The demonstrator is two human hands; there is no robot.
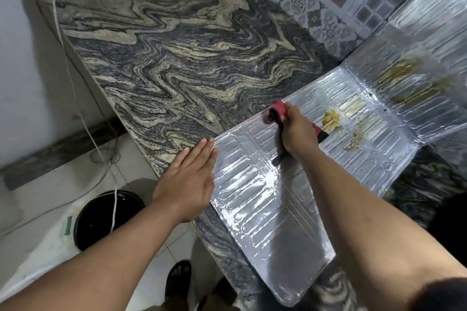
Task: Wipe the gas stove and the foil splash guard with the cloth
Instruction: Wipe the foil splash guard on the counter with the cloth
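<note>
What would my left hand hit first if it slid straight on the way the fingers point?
The left hand lies flat, fingers pointing up-right. Just past the foil splash guard corner it would cross bare granite counter, probably passing left of the red cloth.

My forearms are bare to the elbow, with no sleeve, watch or ring on my left hand (185, 185) or right hand (298, 131). Below the granite countertop (177, 58) edge, my foot wears a dark open-toed sandal (177, 283).
</note>
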